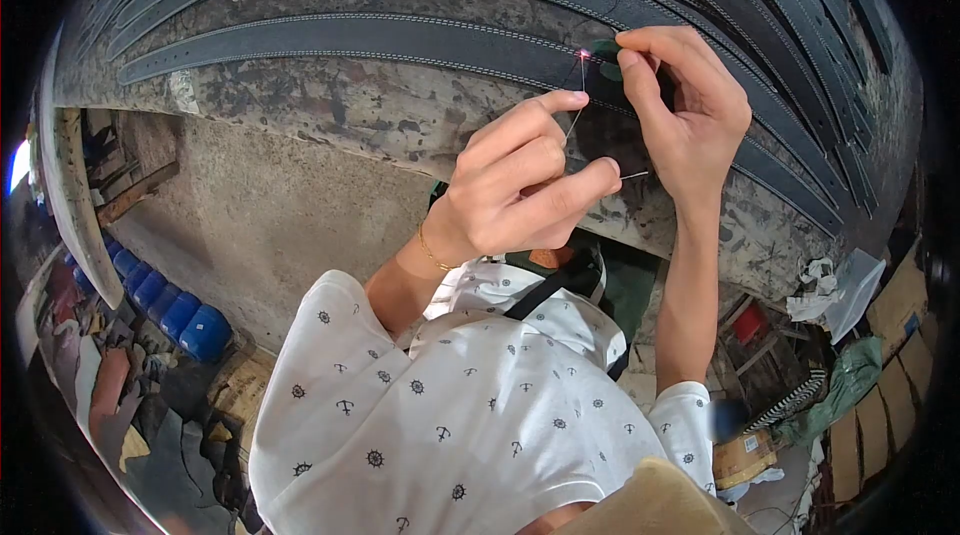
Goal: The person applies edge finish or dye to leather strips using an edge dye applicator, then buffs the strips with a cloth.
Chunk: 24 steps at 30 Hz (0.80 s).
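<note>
Blue rounded containers (205, 333) stood at the far left beside ragged scraps (110, 380). Long, dark, smooth straps (330, 38) with pale stitched edges curved across the scuffed, blotchy bench (300, 125). The left hand (515, 175) was partly closed, a fingertip against a taut, fine thread (583, 80) rising to a pinkish glow (583, 55) over a strap; a thin metal-looking pin (634, 175) poked out past its lower finger, the rest hidden. The right hand (690, 100) pinched something beside a dark green piece (606, 57), too obscured to identify. Cardboard (895, 380), cut off, leaned far right.
</note>
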Each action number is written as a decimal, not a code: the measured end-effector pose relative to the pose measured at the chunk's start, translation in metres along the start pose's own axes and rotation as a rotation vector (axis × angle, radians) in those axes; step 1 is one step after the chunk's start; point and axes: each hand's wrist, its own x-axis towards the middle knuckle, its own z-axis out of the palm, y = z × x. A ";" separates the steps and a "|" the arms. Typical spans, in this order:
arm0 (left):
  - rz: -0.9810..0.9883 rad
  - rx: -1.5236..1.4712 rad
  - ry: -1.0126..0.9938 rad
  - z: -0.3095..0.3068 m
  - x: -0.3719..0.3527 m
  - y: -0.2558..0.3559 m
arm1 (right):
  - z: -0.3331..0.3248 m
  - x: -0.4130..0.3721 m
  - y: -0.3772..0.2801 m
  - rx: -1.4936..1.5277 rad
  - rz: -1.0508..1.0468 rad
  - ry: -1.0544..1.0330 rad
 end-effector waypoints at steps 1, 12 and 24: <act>-0.001 0.003 -0.006 0.000 0.000 0.000 | 0.000 0.000 0.000 -0.001 0.000 0.000; 0.004 -0.003 -0.001 0.000 0.000 0.001 | 0.000 0.000 -0.001 -0.029 -0.027 -0.002; 0.024 0.015 0.001 0.000 -0.001 0.000 | 0.000 0.000 -0.001 0.013 0.004 0.014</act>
